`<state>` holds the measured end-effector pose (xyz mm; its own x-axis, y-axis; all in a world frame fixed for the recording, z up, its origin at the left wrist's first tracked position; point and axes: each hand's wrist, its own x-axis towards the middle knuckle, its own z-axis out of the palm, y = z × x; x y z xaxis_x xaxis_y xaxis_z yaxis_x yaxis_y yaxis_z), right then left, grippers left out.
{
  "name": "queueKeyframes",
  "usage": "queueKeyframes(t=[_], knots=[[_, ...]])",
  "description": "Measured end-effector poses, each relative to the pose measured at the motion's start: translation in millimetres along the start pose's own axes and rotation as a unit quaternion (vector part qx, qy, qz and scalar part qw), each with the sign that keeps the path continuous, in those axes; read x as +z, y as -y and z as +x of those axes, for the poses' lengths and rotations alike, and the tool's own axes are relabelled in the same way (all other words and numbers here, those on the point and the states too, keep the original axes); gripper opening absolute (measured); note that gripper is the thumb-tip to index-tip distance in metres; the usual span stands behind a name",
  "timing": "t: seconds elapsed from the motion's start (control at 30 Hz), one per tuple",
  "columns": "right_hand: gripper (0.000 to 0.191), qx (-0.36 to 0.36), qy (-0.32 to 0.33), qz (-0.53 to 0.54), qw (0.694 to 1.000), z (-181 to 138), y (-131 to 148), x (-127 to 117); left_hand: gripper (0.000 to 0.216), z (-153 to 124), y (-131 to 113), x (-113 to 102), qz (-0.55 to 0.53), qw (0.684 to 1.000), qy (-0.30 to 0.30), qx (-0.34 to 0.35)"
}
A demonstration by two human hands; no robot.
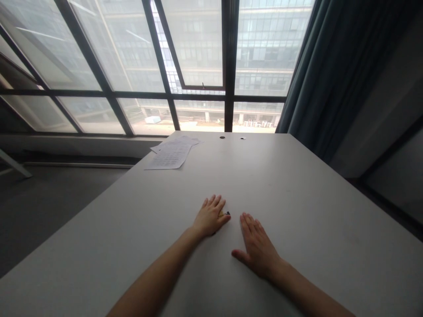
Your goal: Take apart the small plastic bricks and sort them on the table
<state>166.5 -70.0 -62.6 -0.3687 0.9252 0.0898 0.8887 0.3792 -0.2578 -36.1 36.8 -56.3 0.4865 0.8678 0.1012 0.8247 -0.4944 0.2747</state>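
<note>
Left hand (pixel 210 216): fingers together, flat over a small yellow-and-black object (pixel 226 214), shape mostly hidden.
Right hand (pixel 257 245): flat, fingers slightly apart, just beside.
Worktop (pixel 297 185): smooth, matte, pale.
Papers (pixel 172 154): thin printed sheets, far corner.

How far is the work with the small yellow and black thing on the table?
Done: nothing visible. In hand: the left hand covers a small yellow and black object on the table; the right hand lies flat beside it. Left: the object is not yet lifted; the papers lie untouched.
</note>
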Motion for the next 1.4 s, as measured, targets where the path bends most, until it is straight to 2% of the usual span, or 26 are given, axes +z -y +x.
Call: queueKeyframes(t=[0.1,0.2,0.3,0.4,0.47,0.57,0.7,0.8,0.93,1.03,1.1,1.23,1.4], knots=[[0.093,0.037,0.005,-0.006,0.999,30.1,3.9,3.1,0.051,5.0,-29.1,12.3,-0.01,1.0,-0.011,0.001],[0.086,0.031,-0.003,-0.007,0.999,44.7,-0.8,3.6,0.045,9.8,-42.6,16.1,-0.027,0.999,-0.022,-0.005],[0.079,0.014,-0.006,-0.004,1.0,49.5,-7.9,1.7,0.044,9.1,-39.8,10.7,-0.046,0.999,-0.015,0.011],[0.076,0.012,-0.003,-0.006,1.0,53.3,-13.2,-0.9,0.048,1.0,-26.3,1.4,-0.06,0.997,0.011,0.05],[0.073,0.002,0.004,-0.009,1.0,57.4,-16.0,-2.6,0.056,-6.8,-16.3,-3.9,-0.064,0.995,0.03,0.074],[0.068,-0.022,0.015,-0.008,1.0,64.8,-20.0,-4.6,0.082,-18.3,-7.0,-8.0,-0.061,0.991,0.055,0.106],[0.059,-0.05,0.015,0.007,0.999,70.4,-25.6,-6.3,0.112,-28.9,-8.6,-7.4,-0.039,0.988,0.074,0.127],[0.055,-0.051,-0.027,0.056,0.997,68.5,-29.8,-6.6,0.118,-32.1,-14.4,-5.2,-0.023,0.99,0.074,0.119],[0.056,-0.005,-0.095,0.118,0.988,58.0,-34.0,-6.2,0.092,-27.3,-21.2,0.4,-0.012,0.994,0.044,0.102],[0.058,0.004,-0.079,0.084,0.993,44.9,-31.7,-4.9,0.06,-15.9,-25.4,7.0,-0.023,0.997,0.002,0.071],[0.063,0.004,-0.049,0.043,0.998,36.3,-26.1,-3.3,0.047,-6.1,-27.9,10.9,-0.031,0.998,-0.018,0.056],[0.079,0.016,0.003,-0.001,1.0,28.9,-10.7,0.5,0.044,11.8,-28.2,13.8,-0.042,0.997,-0.037,0.044],[0.086,0.049,0.017,-0.014,0.999,43.6,-1.3,3.5,0.047,21.4,-17.9,11.5,-0.046,0.998,-0.025,0.038]])
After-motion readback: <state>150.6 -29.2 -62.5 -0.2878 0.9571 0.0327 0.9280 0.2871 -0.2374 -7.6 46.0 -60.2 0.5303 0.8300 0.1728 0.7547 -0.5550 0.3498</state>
